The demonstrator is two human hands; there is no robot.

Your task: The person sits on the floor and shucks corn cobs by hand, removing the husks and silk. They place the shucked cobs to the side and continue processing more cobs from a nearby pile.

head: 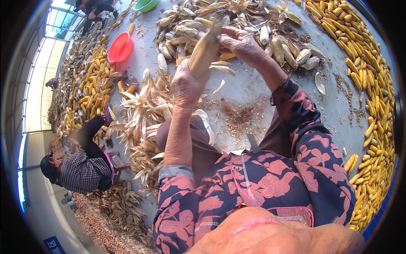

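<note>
My left hand (190, 82) is wrapped around the lower end of an ear of corn (205, 54), which is still in its dry, pale husk. The ear tilts up and to the right, and its dark tip is blurred. At the husk's right edge near that tip, my right hand (239, 44) pinches with thumb and fingers. Behind the ear lies a heap of unhusked corn (180, 30). Stripped husks (149, 104) are piled left of my knee. Brown corn silk (239, 112) and loose kernels lie on the floor between my legs.
Husked yellow cobs (374, 127) form a long bank on the right, and another cob pile (92, 89) lies left. A red basin (120, 48) and a green basin (145, 4) stand beyond. A seated person (85, 168) is at left, with shelled kernels (95, 219) nearby.
</note>
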